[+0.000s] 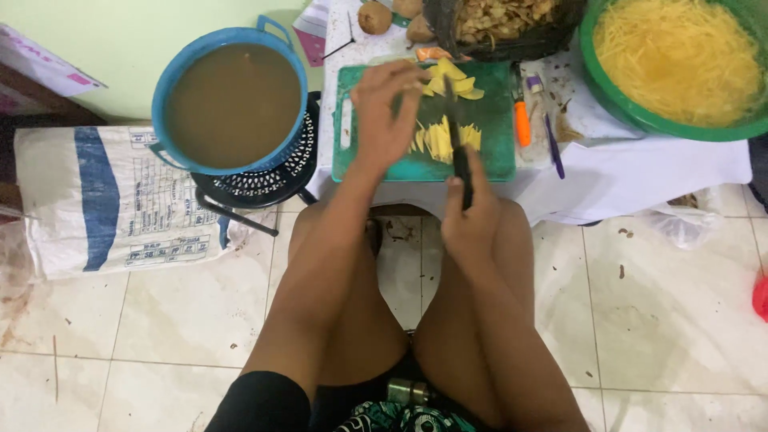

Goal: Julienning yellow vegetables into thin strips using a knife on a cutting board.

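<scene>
Pale-yellow strips (438,138) (thin, matchstick) on green board (496,120)

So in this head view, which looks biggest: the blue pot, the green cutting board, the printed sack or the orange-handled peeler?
Largest to smallest, as they look:
1. Printed sack
2. Green cutting board and blue pot, too alike to rank
3. Orange-handled peeler

Knife (459,156) and yellow slices (452,80) on green cutting board (496,128).

Knife: dark handle and dark blade, held in the right hand (472,220), blade pointing away from the person, lying across a small heap of thin yellow strips (438,140) near the board's centre. Yellow slices: flat, pale yellow pieces, stacked loosely at the board's far edge, under the fingertips of the left hand (388,112). Cutting board: rectangular, green, white grip slot at its left end, lying flat on a white-covered table.
</scene>
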